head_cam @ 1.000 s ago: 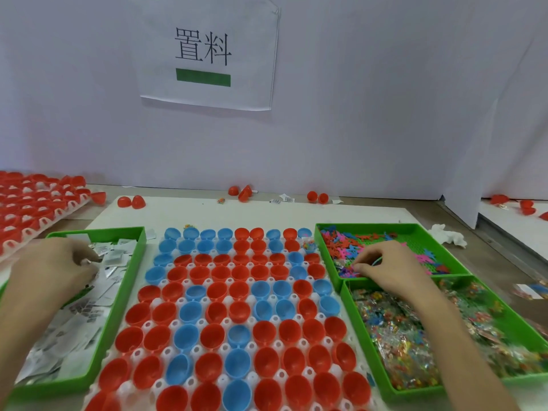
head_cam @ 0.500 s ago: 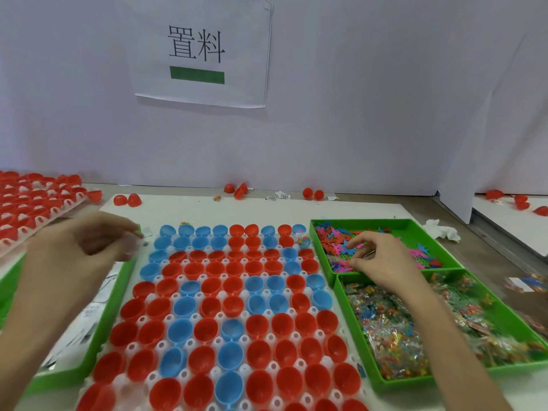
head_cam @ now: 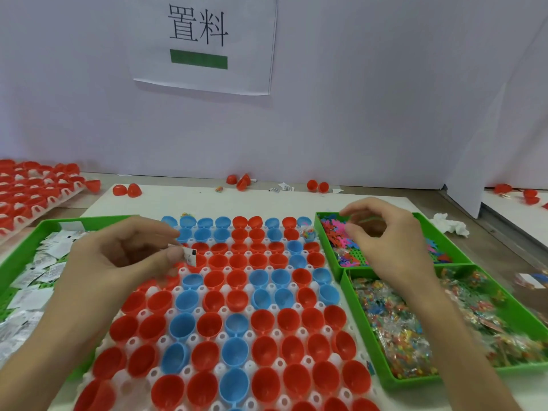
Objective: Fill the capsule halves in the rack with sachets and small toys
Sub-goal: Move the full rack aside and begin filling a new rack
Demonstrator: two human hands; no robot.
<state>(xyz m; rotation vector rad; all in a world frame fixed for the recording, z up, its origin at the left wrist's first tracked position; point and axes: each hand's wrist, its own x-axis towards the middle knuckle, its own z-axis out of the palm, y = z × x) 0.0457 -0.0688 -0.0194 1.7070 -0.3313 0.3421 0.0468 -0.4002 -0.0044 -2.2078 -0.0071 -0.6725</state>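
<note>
a: fingers [head_cam: 166,258] of your left hand [head_cam: 118,262] are narrowed to a pinch, thumb and forefinger holding one small white sachet [head_cam: 189,256] by its edge.
b: and you have it in the air over the left part of the rack [head_cam: 192,339], left of centre in the frame, above the red and blue capsule halves [head_cam: 237,301] and apart from them.
a: your right hand [head_cam: 388,241] is at the right of the frame, over the upper green tray [head_cam: 444,241] with the pink and coloured toys [head_cam: 338,235]. its fingers are curled close toward the thumb, but blur hides whether you hold a toy.
b: your right wrist crosses the lower green tray [head_cam: 363,330], the one full of clear packets [head_cam: 394,327].
a: at the left edge your forearm crosses the third green tray [head_cam: 23,247], where loose white sachets [head_cam: 44,262] lie.
b: one of the halves at the rack's upper right corner has a coloured packet [head_cam: 308,232] in it, and stray red halves [head_cam: 127,190] lie at the back of the worktop [head_cam: 267,200], across the upper middle of the frame.
</note>
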